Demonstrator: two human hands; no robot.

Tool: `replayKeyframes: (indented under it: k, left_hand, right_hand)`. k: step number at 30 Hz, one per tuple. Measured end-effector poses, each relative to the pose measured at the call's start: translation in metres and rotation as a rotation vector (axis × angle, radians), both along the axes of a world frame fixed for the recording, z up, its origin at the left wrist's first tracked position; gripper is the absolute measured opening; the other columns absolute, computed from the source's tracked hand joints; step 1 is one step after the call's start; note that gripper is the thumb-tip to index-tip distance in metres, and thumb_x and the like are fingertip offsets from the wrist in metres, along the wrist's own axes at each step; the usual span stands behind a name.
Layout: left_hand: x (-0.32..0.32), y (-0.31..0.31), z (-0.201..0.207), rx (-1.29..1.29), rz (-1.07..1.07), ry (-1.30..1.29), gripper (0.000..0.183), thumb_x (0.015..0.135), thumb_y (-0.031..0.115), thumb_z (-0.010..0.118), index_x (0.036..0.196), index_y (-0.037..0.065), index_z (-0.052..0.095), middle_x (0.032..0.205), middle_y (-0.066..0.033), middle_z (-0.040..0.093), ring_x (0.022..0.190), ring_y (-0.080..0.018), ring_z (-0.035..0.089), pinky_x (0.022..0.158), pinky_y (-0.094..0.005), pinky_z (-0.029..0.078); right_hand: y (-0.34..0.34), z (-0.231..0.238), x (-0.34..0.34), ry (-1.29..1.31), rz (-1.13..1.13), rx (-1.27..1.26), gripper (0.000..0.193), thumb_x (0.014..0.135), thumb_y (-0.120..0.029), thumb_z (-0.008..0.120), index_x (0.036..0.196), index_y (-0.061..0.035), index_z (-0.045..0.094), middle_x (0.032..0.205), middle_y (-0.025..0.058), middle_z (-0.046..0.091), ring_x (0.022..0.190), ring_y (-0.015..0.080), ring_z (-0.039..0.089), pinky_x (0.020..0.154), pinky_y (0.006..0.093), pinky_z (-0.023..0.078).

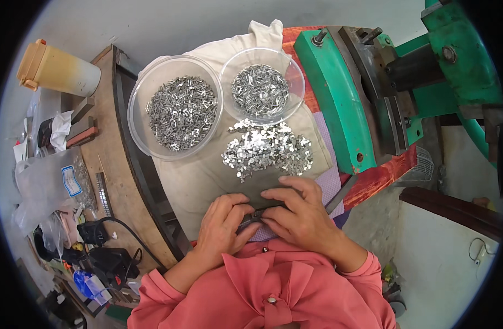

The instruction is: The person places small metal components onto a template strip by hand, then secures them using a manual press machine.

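Observation:
My left hand [221,225] and my right hand [302,213] meet close to my body, at the near edge of the cloth [191,186]. Curled fingers of both hands close on a small dark piece, seemingly metal [252,216]; most of it is hidden by the fingers, so its kind does not show. Just beyond the fingertips lies a loose heap of small shiny metal pieces [268,151]. Behind it stand a large clear plastic tub [135,129] of small grey metal parts and a smaller clear tub [299,71] of slim silvery pins.
A green press [339,109] with dark steel tooling rises on the right. To the left, a wooden bench [111,148] carries a yellow-lidded container [59,66], metal bars [80,129], a plastic bag [48,175] and a black cable [133,236]. Part of a red-patterned surface [383,178] borders the press.

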State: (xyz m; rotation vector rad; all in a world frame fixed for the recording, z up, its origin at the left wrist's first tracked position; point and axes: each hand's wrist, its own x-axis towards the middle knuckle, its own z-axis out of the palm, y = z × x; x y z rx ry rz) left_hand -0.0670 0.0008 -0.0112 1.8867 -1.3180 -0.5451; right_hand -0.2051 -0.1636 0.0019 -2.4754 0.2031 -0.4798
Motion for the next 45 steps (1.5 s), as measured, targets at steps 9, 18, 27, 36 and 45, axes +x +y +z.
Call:
replayKeyframes:
  k: [9,18,27,36,45]
  left_hand:
    - [0.004,0.001,0.006,-0.038,-0.036,-0.120,0.030,0.073,0.008,0.082,0.098,0.002,0.067,0.105,-0.0104,0.062,0.090,-0.0305,0.062,0.077,-0.0398,0.052]
    - [0.010,0.004,0.008,-0.044,-0.002,-0.054,0.029,0.072,0.006,0.082,0.096,0.004,0.067,0.102,-0.0091,0.062,0.088,-0.0294,0.062,0.075,-0.0393,0.052]
    - [0.007,0.002,0.003,-0.063,-0.034,-0.136,0.022,0.074,0.010,0.080,0.092,0.007,0.069,0.099,-0.0037,0.064,0.087,-0.0243,0.062,0.074,-0.0363,0.049]
    - [0.005,-0.001,0.002,-0.059,0.011,-0.042,0.023,0.075,0.009,0.081,0.092,0.006,0.067,0.105,-0.0064,0.064,0.088,-0.0268,0.063,0.074,-0.0387,0.051]
    - [0.014,0.010,0.009,-0.011,-0.006,0.037,0.024,0.078,0.006,0.079,0.098,0.003,0.068,0.106,-0.0093,0.065,0.090,-0.0290,0.067,0.073,-0.0371,0.057]
  right_hand:
    - [-0.025,0.003,0.025,-0.001,-0.022,-0.056,0.017,0.074,-0.012,0.080,0.089,-0.0113,0.071,0.115,0.0034,0.064,0.119,0.0297,0.053,0.101,0.0463,0.039]
    - [-0.018,-0.008,0.061,0.004,0.031,-0.177,0.011,0.080,-0.012,0.063,0.085,-0.0020,0.067,0.117,0.0105,0.062,0.124,0.0314,0.051,0.106,0.0487,0.038]
    - [-0.018,-0.002,0.036,0.042,0.038,-0.120,0.016,0.075,-0.016,0.075,0.083,-0.0064,0.066,0.121,0.0082,0.061,0.126,0.0313,0.049,0.107,0.0495,0.036]
    - [-0.010,-0.006,0.035,0.087,-0.137,-0.082,0.020,0.073,-0.019,0.083,0.081,-0.0101,0.067,0.125,0.0055,0.062,0.126,0.0334,0.048,0.104,0.0494,0.035]
    - [-0.010,0.000,0.013,0.003,-0.091,-0.034,0.018,0.071,-0.012,0.081,0.083,-0.0105,0.068,0.122,0.0035,0.064,0.124,0.0316,0.051,0.105,0.0490,0.037]
